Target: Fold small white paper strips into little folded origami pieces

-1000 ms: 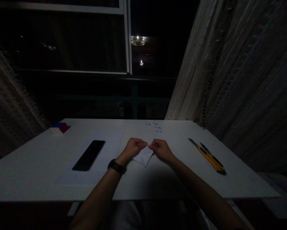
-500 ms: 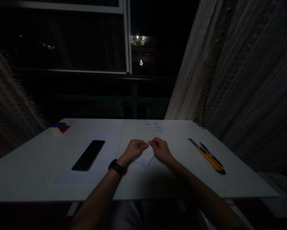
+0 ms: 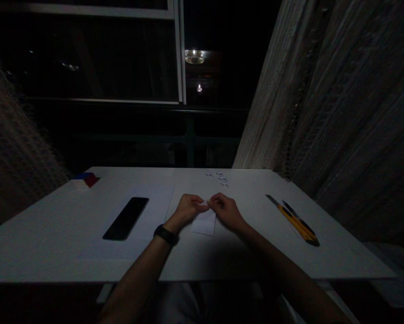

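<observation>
Black phone point(image 3: 126, 219), left; cube point(image 3: 84, 180) farther back; yellow cutter point(image 3: 292, 220) beside pen point(image 3: 296, 215), right.

The left forearm point(image 3: 141, 270) and the right forearm point(image 3: 283, 265) come up from the bottom of the view and slant inward. The left hand point(image 3: 187, 208) and right hand point(image 3: 226, 210) nearly meet, palms turned toward each other. The left thumb point(image 3: 202, 209) points across to the right hand, index finger bent just above; the right thumb and index finger pinch together, knuckles raised
</observation>
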{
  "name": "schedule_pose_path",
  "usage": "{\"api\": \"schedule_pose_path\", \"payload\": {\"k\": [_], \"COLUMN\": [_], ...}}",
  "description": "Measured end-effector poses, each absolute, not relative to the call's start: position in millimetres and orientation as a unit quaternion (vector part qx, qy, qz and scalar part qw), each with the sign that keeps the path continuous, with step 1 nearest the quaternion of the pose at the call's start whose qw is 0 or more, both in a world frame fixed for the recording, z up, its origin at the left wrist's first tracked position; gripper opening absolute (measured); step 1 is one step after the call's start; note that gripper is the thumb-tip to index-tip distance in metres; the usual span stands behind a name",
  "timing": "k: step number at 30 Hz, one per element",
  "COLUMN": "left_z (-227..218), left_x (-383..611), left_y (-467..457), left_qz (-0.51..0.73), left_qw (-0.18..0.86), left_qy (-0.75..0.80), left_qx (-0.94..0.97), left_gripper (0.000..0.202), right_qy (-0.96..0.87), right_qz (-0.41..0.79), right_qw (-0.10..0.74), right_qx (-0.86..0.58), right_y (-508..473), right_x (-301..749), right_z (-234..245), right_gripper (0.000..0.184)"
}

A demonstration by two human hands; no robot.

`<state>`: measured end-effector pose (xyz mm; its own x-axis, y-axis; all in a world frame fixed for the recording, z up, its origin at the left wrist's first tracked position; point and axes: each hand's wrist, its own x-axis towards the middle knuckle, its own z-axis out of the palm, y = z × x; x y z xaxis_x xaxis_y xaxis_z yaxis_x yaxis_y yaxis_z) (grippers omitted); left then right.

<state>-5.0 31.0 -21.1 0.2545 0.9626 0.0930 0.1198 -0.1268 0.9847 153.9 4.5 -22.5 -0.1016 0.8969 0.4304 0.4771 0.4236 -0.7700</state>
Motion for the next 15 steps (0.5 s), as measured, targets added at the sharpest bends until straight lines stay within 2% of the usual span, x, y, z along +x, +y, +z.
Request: {"api": "schedule_pose_path", "payload": {"k": [3,8,15], "left_z": [-21.8,-16.7,-18.6], "left_x": [-5.6,-3.6,-3.1], "left_y": [31.9,29.0,30.5], "left_qz": [0.471,0.495,0.484], "left_qw": [0.517,0.507,0.422], "left_qy": [0.433,0.426,0.426], "left_qx": [0.57,0.563,0.638], "left_gripper": [0.034,0.032,0.033], "right_qy": [-0.715,-0.725,-0.749], "right_qz": [0.224,0.155,0.13], "right_qw": [0.445,0.43,0.403], "right_qx": [-0.491,-0.515,-0.509], "right_y": [5.4,5.2,3.2], "right_x": [154.2,153.0,150.8], "right_z": [-23.7,-24.3,-26.5], "right_gripper": [0.023,0.026,0.026]}}
